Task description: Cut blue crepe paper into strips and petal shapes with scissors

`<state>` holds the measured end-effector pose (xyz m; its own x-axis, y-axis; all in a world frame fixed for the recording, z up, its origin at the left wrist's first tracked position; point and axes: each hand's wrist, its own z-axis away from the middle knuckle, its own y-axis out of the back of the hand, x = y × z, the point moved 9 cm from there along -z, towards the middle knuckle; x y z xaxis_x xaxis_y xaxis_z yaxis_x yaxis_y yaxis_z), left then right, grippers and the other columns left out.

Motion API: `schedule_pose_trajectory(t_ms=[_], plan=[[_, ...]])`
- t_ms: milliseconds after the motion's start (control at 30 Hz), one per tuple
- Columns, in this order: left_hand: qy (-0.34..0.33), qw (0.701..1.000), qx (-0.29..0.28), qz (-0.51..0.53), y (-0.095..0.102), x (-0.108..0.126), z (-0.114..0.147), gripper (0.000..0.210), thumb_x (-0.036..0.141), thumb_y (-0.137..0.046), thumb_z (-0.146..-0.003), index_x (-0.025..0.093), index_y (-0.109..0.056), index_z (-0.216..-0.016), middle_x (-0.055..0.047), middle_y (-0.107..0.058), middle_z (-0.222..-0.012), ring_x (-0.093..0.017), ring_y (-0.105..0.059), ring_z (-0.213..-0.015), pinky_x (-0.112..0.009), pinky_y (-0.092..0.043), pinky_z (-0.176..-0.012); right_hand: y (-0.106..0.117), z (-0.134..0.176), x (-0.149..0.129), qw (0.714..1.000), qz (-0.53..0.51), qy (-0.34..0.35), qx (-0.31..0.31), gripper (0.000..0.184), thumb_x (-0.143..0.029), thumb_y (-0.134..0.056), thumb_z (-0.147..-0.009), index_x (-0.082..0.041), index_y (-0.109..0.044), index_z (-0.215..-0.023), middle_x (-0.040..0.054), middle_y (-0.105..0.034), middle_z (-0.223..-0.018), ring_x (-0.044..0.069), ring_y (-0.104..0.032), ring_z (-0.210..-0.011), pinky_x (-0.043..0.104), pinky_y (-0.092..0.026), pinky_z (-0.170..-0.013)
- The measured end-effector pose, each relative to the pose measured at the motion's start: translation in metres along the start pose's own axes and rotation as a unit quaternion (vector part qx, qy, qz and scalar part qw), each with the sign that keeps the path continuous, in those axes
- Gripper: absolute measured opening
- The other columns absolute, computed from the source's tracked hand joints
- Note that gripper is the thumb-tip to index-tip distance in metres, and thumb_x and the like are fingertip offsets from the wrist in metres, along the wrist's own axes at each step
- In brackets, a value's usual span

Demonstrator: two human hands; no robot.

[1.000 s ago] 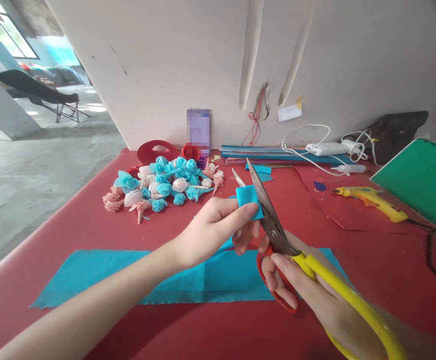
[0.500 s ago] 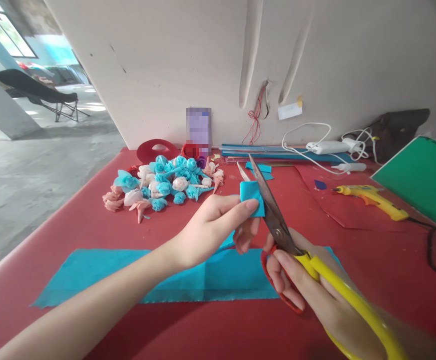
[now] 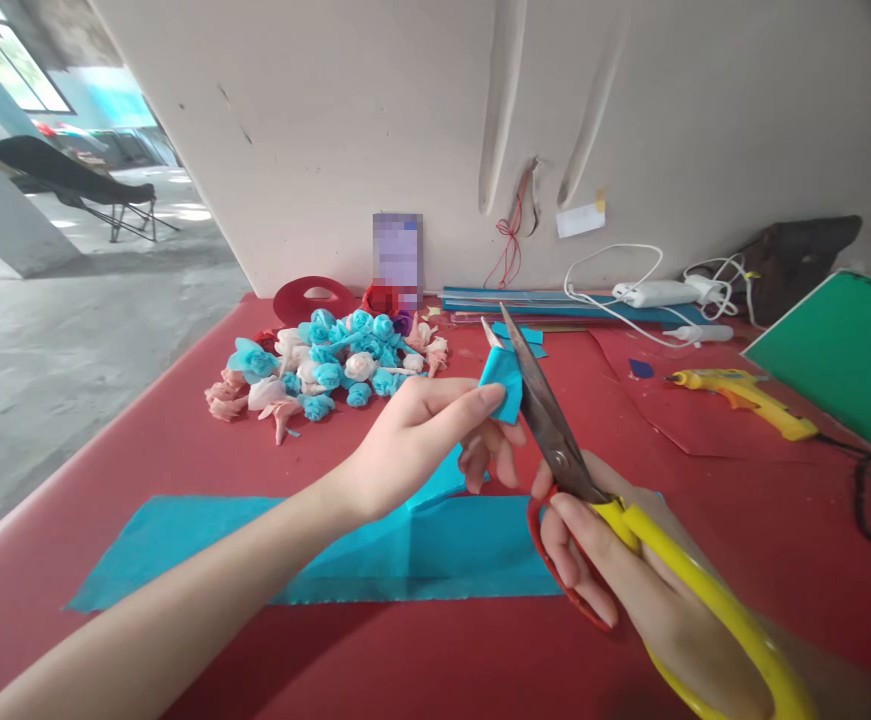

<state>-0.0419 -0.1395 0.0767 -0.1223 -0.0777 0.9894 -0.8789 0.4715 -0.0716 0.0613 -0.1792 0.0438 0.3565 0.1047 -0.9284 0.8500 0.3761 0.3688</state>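
Note:
Between the thumb and fingers of my left hand (image 3: 435,430) is a small folded piece of blue crepe paper (image 3: 505,385). My right hand (image 3: 630,560) grips scissors (image 3: 555,440) with yellow and red handles. The scissor blades are parted and point away from me, with the folded piece at their inner edges. Below my hands a long strip of blue crepe paper (image 3: 345,555) lies flat on the red table (image 3: 270,665), partly covered by my left forearm. Another blue piece (image 3: 442,480) rises from it behind my left fingers.
Blue, white and pink paper flowers (image 3: 330,365) are heaped at the back left. Small blue scraps (image 3: 529,338) lie beyond the blades. A yellow glue gun (image 3: 750,398), a white power strip (image 3: 652,293) and a green board (image 3: 847,360) occupy the right side.
My left hand has shifted slightly left and up, tilting the small folded piece between the blades. The scissors have moved a little to the right. More of the blue piece beneath my left fingers shows.

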Motion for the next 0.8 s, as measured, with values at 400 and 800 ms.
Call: schedule_pose_trajectory(t_ms=[400, 800], plan=[[-0.02, 0.999, 0.032, 0.012, 0.011, 0.002, -0.005, 0.036, 0.034, -0.055, -0.084, 0.015, -0.052, -0.052, 0.001, -0.059, -0.045, -0.008, -0.052, -0.039, -0.018, -0.042, -0.041, -0.002, 0.006, 0.008, 0.997, -0.057, -0.054, 0.02, 0.034, -0.055, -0.039, -0.089, -0.023, -0.046, -0.081, -0.0105, -0.034, -0.04, 0.007, -0.034, -0.03, 0.02, -0.028, -0.033], [0.003, 1.0, 0.014, 0.015, 0.011, -0.005, -0.004, 0.036, 0.029, -0.049, -0.085, 0.017, -0.046, -0.05, 0.002, -0.054, -0.043, -0.007, -0.05, -0.038, -0.02, -0.039, -0.044, -0.02, -0.006, 0.042, 0.983, -0.132, -0.081, -0.094, 0.038, -0.058, -0.039, -0.086, -0.022, -0.047, -0.096, -0.0045, -0.053, -0.059, 0.008, -0.042, -0.035, 0.022, -0.036, -0.035]])
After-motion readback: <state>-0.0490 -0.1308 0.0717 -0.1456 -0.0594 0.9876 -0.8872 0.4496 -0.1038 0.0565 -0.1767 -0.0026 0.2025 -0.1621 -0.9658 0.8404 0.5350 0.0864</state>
